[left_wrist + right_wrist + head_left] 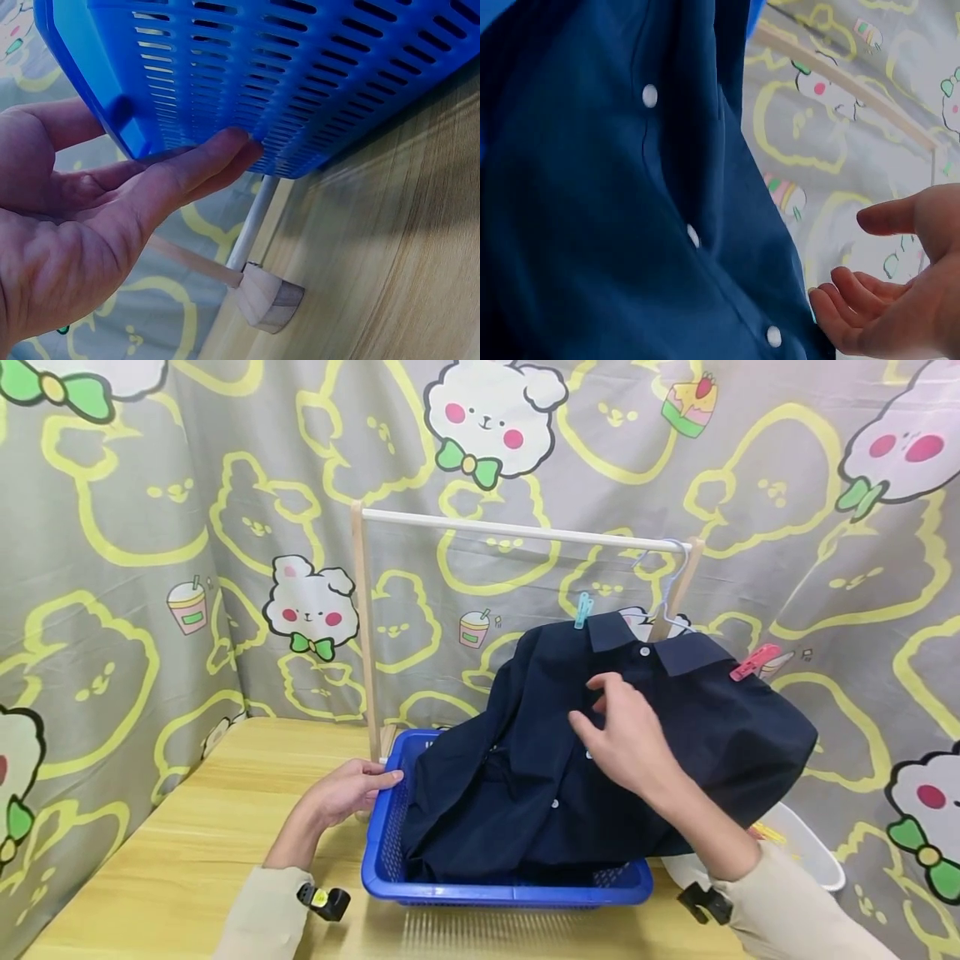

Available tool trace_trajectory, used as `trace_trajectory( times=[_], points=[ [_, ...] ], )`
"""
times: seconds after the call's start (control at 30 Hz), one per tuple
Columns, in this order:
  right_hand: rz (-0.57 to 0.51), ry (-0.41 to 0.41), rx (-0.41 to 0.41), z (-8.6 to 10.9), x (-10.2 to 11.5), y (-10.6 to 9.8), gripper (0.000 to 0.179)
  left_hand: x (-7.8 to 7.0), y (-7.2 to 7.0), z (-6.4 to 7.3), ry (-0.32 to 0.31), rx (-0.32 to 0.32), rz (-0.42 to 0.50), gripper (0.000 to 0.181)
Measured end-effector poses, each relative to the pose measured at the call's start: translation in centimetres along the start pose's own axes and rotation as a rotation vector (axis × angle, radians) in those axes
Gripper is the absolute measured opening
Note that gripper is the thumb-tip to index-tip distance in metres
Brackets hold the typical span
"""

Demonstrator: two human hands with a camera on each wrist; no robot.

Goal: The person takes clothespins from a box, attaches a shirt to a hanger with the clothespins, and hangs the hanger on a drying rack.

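Observation:
My left hand (pixel 345 789) grips the left rim of a blue plastic basket (pixel 510 893), thumb over the edge and fingers along the slotted outer wall (pixel 289 75). A dark navy shirt (pixel 720 735) with white buttons hangs from a pale purple hanger (pixel 670 593), its lower part draped into the basket. On its shoulders sit a teal clothespin (pixel 583 610) and a pink clothespin (pixel 756 662). In front of the shirt's chest, my right hand (pixel 630 735) is raised with relaxed, slightly bent fingers and holds nothing.
A wooden rack with a white rod (pixel 510 528) stands behind the basket; the hanger's hook is at the rod's right end. Partly behind the shirt, a white bowl (pixel 821 860) contains yellow items. Patterned curtain (pixel 255 468) encloses the wooden table (pixel 187 843).

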State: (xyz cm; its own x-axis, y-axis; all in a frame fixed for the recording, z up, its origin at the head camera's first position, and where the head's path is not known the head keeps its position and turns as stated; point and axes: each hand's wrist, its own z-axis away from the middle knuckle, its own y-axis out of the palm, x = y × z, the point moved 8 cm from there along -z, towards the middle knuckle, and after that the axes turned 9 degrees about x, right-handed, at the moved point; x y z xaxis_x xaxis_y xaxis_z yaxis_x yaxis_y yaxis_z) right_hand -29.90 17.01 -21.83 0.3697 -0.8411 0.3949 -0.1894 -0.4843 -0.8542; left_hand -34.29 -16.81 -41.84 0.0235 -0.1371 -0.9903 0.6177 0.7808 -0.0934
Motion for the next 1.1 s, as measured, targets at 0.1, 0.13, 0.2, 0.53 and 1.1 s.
trace_trajectory(
  times=[0.1, 0.13, 0.2, 0.53, 1.1],
  points=[
    [-0.024, -0.023, 0.038, -0.6, 0.8, 1.7, 0.047, 0.1, -0.1, -0.1, 0.001, 0.003, -0.002, 0.054],
    [-0.03, -0.033, 0.05, -0.7, 1.1, 2.2, 0.047, 0.1, -0.1, -0.1, 0.002, 0.003, -0.001, 0.053],
    [-0.04, -0.052, 0.078, -0.8, 1.7, 3.4, 0.049, 0.1, 0.0, -0.1, 0.002, 0.003, -0.003, 0.053],
    [-0.059, -0.129, 0.263, -0.6, 4.6, 9.3, 0.051, 0.1, -0.1, -0.1, -0.007, -0.002, -0.022, 0.053],
    [0.039, -0.143, 0.703, 1.5, 5.5, 17.0, 0.065, 0.1, -0.1, -0.1, -0.004, -0.003, -0.008, 0.053]
  ],
)
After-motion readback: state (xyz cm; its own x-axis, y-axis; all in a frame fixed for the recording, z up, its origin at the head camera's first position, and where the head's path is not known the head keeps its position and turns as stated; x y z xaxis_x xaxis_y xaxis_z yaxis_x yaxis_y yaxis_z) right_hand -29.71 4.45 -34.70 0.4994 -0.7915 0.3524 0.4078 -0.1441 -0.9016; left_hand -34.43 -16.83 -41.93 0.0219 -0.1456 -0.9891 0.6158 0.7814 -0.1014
